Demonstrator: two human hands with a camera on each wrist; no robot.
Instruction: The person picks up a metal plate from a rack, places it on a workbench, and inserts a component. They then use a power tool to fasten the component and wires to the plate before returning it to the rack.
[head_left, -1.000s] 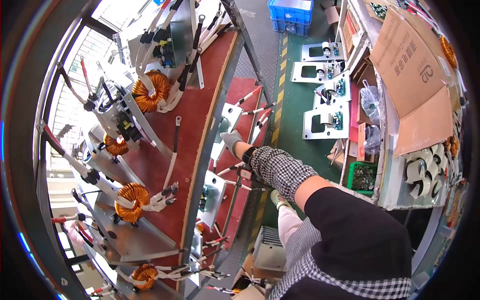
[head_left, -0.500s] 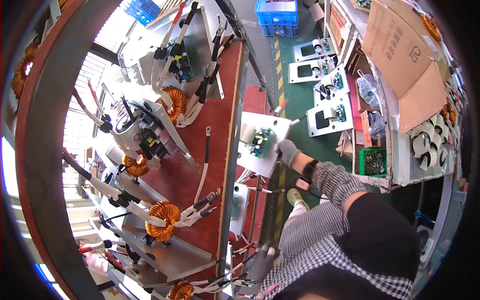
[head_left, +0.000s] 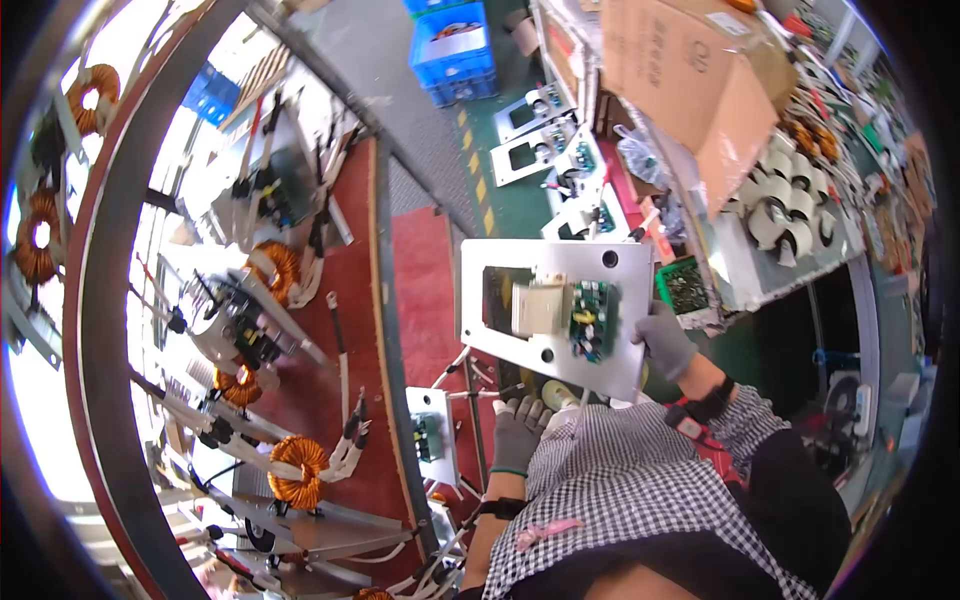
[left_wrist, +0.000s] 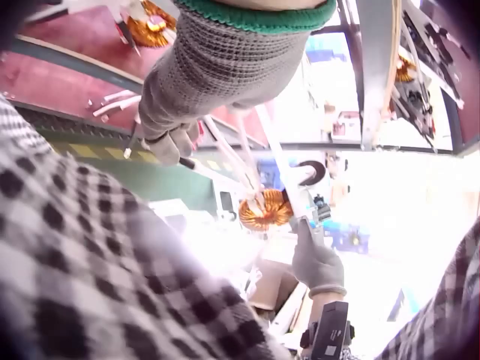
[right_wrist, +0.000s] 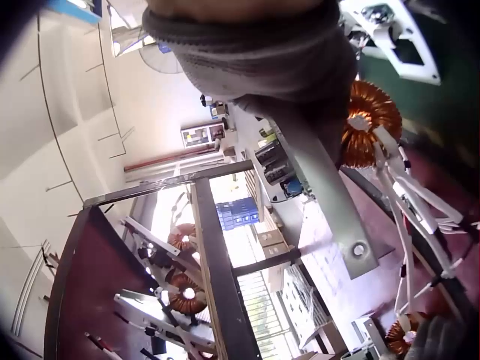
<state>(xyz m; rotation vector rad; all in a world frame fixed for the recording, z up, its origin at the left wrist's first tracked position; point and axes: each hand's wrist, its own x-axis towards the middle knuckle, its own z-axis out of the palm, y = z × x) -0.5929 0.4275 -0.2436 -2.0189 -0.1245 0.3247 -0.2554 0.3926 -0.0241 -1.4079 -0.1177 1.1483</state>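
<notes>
My gloved right hand [head_left: 667,342] grips the right edge of a silver metal plate [head_left: 625,262], held up in front of the apron. On its face sit a green circuit board [head_left: 593,320] and a cream cylinder [head_left: 538,310], beside a rectangular cutout. The right wrist view shows the plate [right_wrist: 330,202] edge-on under the right hand [right_wrist: 262,64], with a copper-wound coil [right_wrist: 371,124] and white leads on its other side. My gloved left hand [head_left: 518,435] is below the plate, apart from it, fingers loosely extended and holding nothing.
To the left stands a rack with red shelves [head_left: 345,380] bearing several coil assemblies. Another plate [head_left: 432,440] lies on a lower shelf. Similar plates [head_left: 520,165] lie on the green floor ahead, near a blue crate [head_left: 450,55]. At right are a bench and an open cardboard box [head_left: 690,90].
The right hand has drawn the plate out from the lower rack shelf and across to the right, up before the body. The left hand has come into view. The head view has shifted.
</notes>
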